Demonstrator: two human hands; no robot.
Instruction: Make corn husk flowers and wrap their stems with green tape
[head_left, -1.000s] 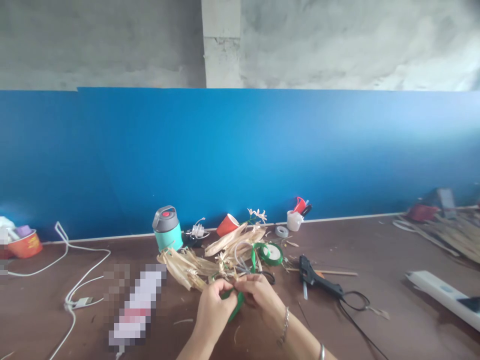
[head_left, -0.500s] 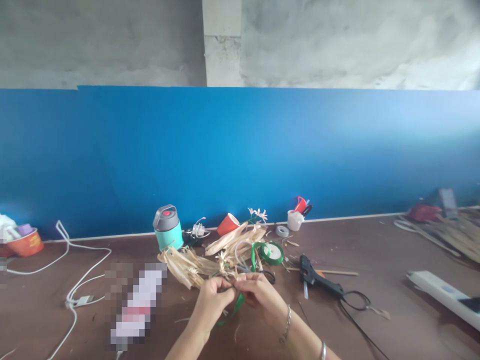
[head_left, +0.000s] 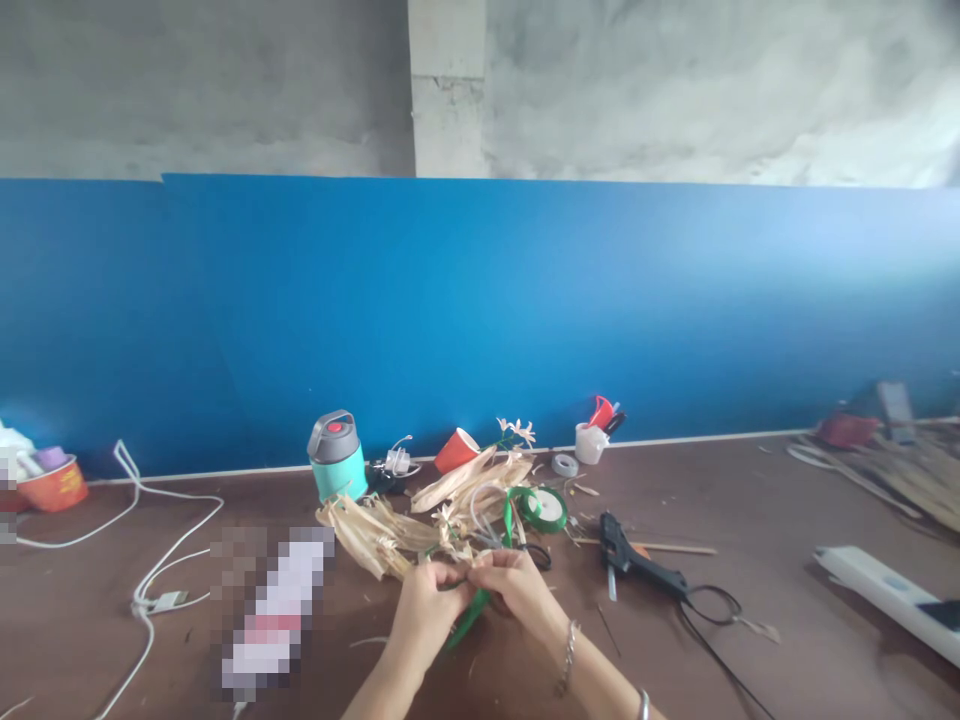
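My left hand [head_left: 424,610] and my right hand [head_left: 517,590] meet low in the middle of the brown table [head_left: 750,620]. Both are closed in a pinch on a strip of green ribbon [head_left: 471,612] that hangs down between them. Just beyond my fingers lies a heap of dried straw-coloured husks [head_left: 390,535] with small pale flowers. A roll of green ribbon [head_left: 544,507] rests behind my right hand, its loose end trailing toward my fingers.
A black glue gun [head_left: 637,562] with its cord lies right of my hands. Along the blue wall stand a teal flask [head_left: 335,468], a tipped red cup [head_left: 454,450] and a white cup of tools [head_left: 590,440]. White cables [head_left: 154,560] lie at the left, a white strip [head_left: 885,590] at the right.
My hands have stayed together over the ribbon; the fingers shifted slightly and the green strip hangs straighter below them. The view drifted a little.
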